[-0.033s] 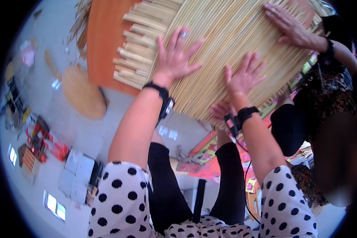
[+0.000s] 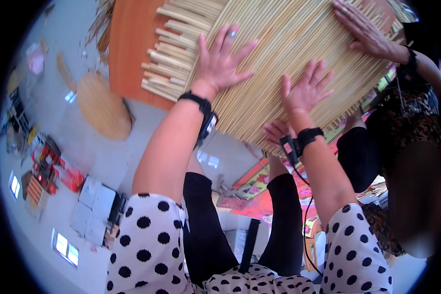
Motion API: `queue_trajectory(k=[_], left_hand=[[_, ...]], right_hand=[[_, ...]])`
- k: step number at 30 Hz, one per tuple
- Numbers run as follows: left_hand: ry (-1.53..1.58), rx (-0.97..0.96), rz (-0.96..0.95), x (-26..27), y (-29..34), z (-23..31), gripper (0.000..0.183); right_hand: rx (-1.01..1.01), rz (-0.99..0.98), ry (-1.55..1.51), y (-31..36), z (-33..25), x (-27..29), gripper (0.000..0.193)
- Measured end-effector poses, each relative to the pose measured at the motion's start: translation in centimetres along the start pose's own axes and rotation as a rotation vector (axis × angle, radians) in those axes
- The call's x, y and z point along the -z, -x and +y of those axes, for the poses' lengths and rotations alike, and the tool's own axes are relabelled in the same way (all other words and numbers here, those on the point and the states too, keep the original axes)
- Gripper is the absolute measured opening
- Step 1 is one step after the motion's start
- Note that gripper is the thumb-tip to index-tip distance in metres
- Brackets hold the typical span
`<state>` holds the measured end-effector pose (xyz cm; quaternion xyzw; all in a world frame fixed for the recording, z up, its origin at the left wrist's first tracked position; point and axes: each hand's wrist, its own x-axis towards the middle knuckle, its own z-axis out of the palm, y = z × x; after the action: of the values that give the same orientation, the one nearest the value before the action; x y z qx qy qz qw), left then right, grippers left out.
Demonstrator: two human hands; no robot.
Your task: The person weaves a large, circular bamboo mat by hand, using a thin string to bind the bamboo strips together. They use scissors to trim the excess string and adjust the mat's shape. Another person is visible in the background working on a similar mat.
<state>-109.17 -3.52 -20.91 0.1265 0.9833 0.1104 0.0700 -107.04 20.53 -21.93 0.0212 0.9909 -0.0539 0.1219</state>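
Observation:
A broad layer of pale, straw-coloured stalks [image 2: 259, 83], lying side by side, covers most of an orange-brown board [image 2: 132, 54]. My left hand [image 2: 223, 63] presses flat on its left part with fingers spread, close to the uneven row of thicker stalk ends [image 2: 174, 59]. Farther right, my right hand [image 2: 304, 93] also lies palm down on the stalks, fingers apart. Neither hand grips anything. A co-worker's hand [image 2: 367, 36] rests flat on the far right of the layer. Another person's hand [image 2: 278, 131] is at the near edge, partly behind my right wrist.
The co-worker [image 2: 411, 108] in dark patterned clothes is close on my right. A cable [image 2: 305, 215] hangs from my right wrist device. On the floor to the left are an oval tan panel [image 2: 103, 105], red items [image 2: 73, 176] and a pale box [image 2: 93, 203]. Dry leaves [image 2: 100, 29] hang beside the board.
Both my hands have shifted slightly away from me and to the right over the stalks. The co-worker's far hand appears slightly farther right.

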Motion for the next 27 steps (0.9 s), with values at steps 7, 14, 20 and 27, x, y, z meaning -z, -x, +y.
queue_trajectory(k=[7, 14, 20, 27], left_hand=[[-0.051, -0.053, 0.199, -1.1, 1.4, -1.1, 0.082], [-0.038, -0.032, 0.129, -2.2, 1.1, -0.5, 0.078], [-0.09, -0.003, 0.094, -2.1, 1.1, -0.2, 0.077], [-0.016, -0.007, 0.087, -1.7, 1.1, 0.1, 0.075]], right_hand=[[0.05, 0.079, -0.018, -0.2, -0.5, -1.1, 0.091], [0.081, 0.18, -0.039, -0.2, 0.7, -2.1, 0.09], [0.114, 0.216, -0.039, -0.7, 1.1, -2.7, 0.09], [0.106, 0.218, -0.035, -1.0, 1.2, -2.5, 0.088]])
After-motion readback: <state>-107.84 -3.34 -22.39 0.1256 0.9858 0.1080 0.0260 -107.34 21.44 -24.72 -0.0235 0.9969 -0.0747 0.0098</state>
